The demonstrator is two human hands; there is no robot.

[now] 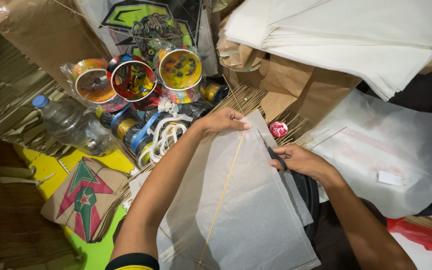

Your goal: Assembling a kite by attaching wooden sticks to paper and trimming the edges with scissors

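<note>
A translucent white paper sheet (256, 210) lies in front of me with a thin bamboo stick (224, 187) running along its middle. My left hand (223, 120) presses the top corner of the sheet where the stick's upper end lies. My right hand (301, 161) grips black-handled scissors (271, 150), whose blades point up along the sheet's right edge. A narrow cut strip of paper (296, 195) lies beside that edge.
Colourful string spools (136, 80) and a plastic water bottle (73, 125) sit to the left. A bundle of bamboo sticks (248, 97), a small red-lidded pot (278, 129), stacked white paper (356, 40), a white charger (390, 178) and a printed kite (83, 197) lie around.
</note>
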